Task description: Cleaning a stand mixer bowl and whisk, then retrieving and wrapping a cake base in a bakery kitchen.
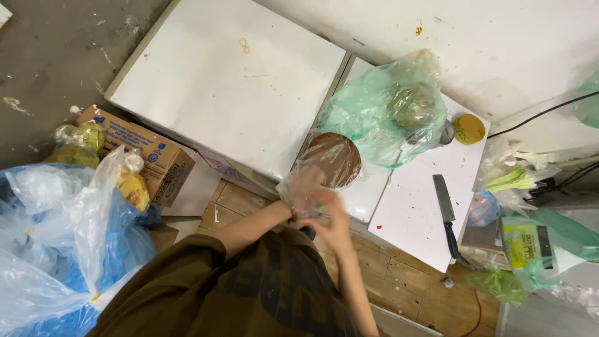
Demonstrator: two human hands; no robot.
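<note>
Head view: your left hand [304, 198] and right hand [329, 219] meet at the white board's [412, 200] near edge, apparently pinching the clear bag [324, 168] (motion-blurred); the brown disc [335, 157] is already bagged, bag unsealed.

Glossy plastic bag [380, 109] (crinkled, translucent green).

A brown cardboard box [145, 157] with blue print stood on the floor at the left — beside bulging blue plastic bags [56, 249]. A green-and-yellow labelled packet [525, 244] lay far right.
</note>
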